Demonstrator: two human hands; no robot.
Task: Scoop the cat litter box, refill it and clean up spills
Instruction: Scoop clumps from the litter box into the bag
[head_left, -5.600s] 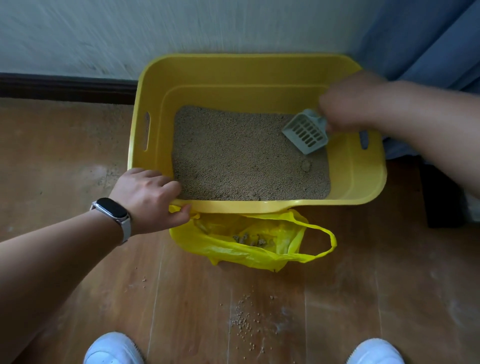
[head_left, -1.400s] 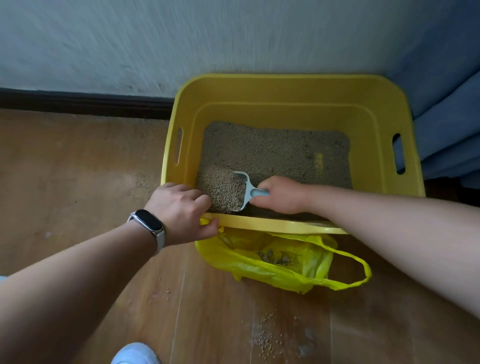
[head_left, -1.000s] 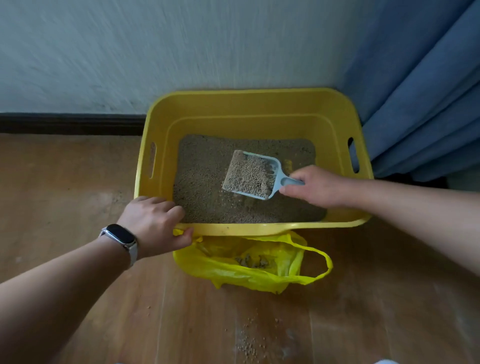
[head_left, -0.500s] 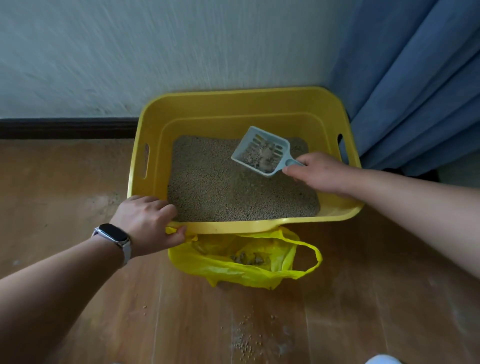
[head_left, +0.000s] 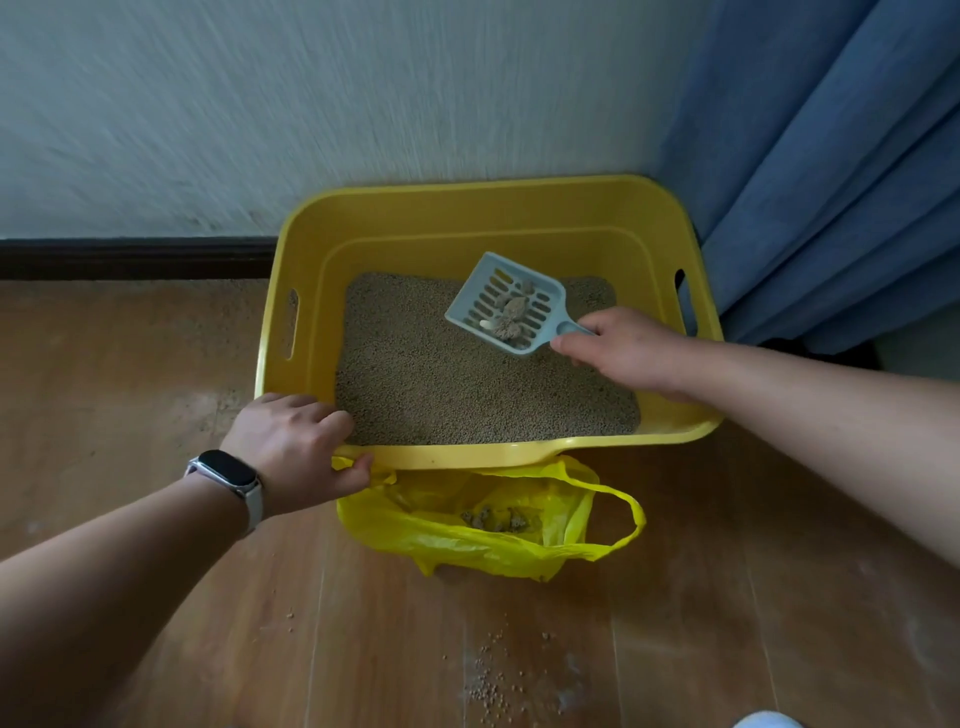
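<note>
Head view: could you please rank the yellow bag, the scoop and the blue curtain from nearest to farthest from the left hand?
From the left hand, gripping the litter box at its near rim:
1. Yellow bag, on the floor just beside it.
2. Scoop, held over the litter by the right hand.
3. Blue curtain, at the far right.

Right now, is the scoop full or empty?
Partly loaded. The scoop, held by the right hand above the litter box, carries a few grey clumps on its slotted floor; most slots show bare.
</note>
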